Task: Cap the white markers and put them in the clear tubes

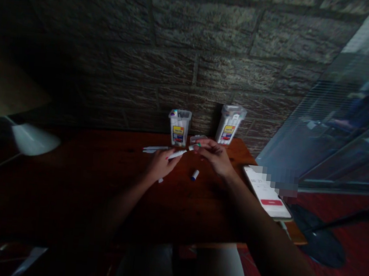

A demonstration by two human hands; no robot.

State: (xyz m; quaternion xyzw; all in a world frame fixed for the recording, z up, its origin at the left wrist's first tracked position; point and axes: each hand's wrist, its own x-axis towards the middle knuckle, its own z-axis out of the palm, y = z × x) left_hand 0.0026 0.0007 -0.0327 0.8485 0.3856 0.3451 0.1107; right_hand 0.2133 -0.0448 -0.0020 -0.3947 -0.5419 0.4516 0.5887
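My left hand is closed around a white marker, its uncapped tip pointing right. Just past that tip, my right hand pinches a white marker cap with a green end; cap and tip look slightly apart. On the wood below lies a loose blue-ended cap. Several white markers rest left of my left hand, partly hidden by it. Behind the hands stands an open clear container holding markers, and a clear lid lies beside it, partly covered by my right hand.
A second, lidded marker container stands against the brick wall. At the desk's right edge lies a lit phone. A lamp is at left, and a dark round stand base sits on the floor at right.
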